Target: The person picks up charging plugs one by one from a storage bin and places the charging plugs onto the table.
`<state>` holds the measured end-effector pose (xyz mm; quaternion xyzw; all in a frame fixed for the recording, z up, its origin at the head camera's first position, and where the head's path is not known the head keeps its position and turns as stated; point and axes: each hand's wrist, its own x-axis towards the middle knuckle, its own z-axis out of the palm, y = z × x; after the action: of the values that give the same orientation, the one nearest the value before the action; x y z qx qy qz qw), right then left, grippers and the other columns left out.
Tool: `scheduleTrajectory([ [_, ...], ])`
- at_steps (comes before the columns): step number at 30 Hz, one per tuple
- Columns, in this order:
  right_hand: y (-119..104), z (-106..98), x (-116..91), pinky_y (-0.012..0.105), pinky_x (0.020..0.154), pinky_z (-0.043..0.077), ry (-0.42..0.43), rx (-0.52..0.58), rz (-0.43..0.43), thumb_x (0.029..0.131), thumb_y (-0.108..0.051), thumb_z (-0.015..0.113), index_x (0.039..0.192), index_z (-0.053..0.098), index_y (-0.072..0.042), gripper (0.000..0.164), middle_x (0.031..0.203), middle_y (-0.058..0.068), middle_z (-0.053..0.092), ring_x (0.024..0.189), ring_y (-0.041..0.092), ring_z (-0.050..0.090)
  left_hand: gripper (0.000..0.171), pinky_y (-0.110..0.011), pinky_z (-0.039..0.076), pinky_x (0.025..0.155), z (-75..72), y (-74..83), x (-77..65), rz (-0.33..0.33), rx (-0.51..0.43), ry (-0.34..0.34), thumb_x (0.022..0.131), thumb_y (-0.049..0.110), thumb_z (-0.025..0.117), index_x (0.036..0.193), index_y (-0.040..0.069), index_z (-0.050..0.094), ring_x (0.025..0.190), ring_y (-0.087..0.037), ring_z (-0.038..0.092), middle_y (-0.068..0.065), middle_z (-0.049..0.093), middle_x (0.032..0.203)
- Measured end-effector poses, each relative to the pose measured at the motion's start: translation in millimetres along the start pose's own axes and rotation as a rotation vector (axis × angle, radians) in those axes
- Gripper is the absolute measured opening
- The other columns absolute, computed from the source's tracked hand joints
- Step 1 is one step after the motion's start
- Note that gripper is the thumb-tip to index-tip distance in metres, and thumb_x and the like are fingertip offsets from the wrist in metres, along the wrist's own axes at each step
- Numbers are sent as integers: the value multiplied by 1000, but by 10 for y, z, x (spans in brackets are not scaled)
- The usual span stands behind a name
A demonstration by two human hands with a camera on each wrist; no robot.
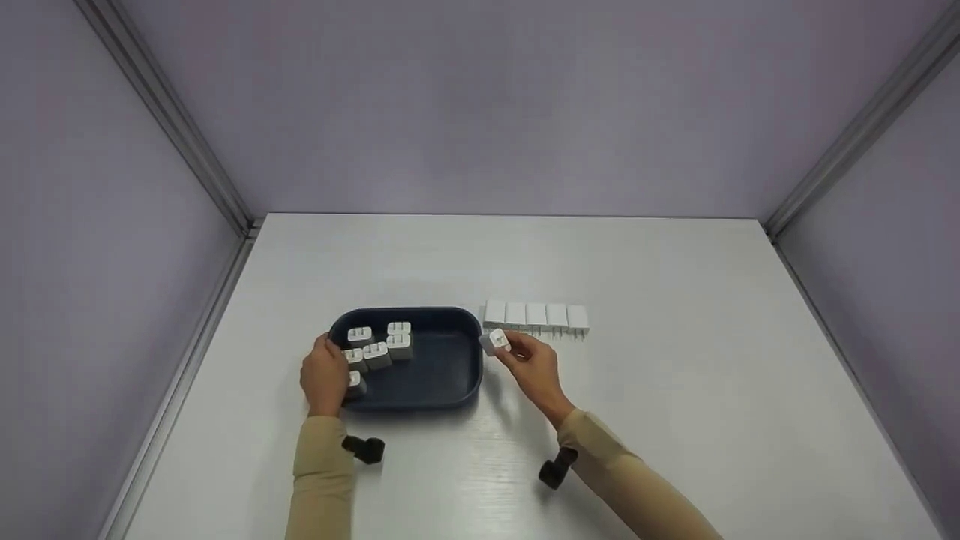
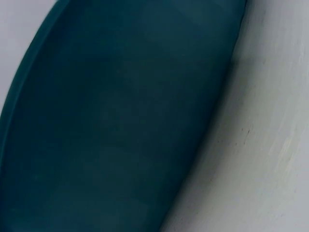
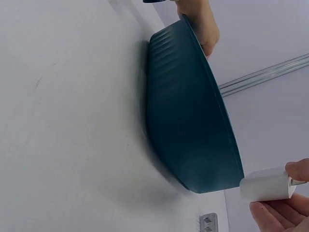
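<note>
A dark blue plastic tray (image 1: 442, 367) sits on the table with several white plug-in chargers (image 1: 377, 355) standing in its left half. My left hand (image 1: 325, 377) grips the tray's left rim, thumb on top; in the right wrist view this hand (image 3: 200, 24) shows at the far rim. Just outside the right rim, my right hand (image 1: 534, 369) pinches one white charger (image 1: 495, 343) between thumb and fingers. The right wrist view shows that charger (image 3: 265, 184) overlapping the rim's edge, a metal prong by the fingertips. Only the tray's side (image 2: 120, 116) fills the left wrist view.
A row of several white chargers (image 1: 536, 315) lies side by side behind my right hand, prongs toward me. A black wrist camera (image 1: 365, 450) sits on the left sleeve and another wrist camera (image 1: 556, 469) on the right. Pale walls (image 1: 480, 112) enclose the white table (image 1: 675, 360).
</note>
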<state>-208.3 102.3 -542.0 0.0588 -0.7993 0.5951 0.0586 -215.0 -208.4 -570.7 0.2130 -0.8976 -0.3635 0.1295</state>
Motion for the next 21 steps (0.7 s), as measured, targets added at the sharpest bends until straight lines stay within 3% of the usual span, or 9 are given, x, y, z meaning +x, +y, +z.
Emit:
scheduleTrajectory([
  [9,111,-120,-6,36,85,57,24,16,23,85,-1,69,113,64,12,31,110,32,67,101,40,69,43,-57,49,88,1,3,2,5,-3,6,102,16,31,128,-9,54,105,-49,63,-33,63,120],
  [21,221,-336,76,31,83,58,63,-75,44,85,-6,71,109,68,7,28,108,27,70,100,37,70,41,-58,50,83,-9,13,1,27,8,28,101,14,33,126,-10,56,99,-50,64,-34,64,114],
])
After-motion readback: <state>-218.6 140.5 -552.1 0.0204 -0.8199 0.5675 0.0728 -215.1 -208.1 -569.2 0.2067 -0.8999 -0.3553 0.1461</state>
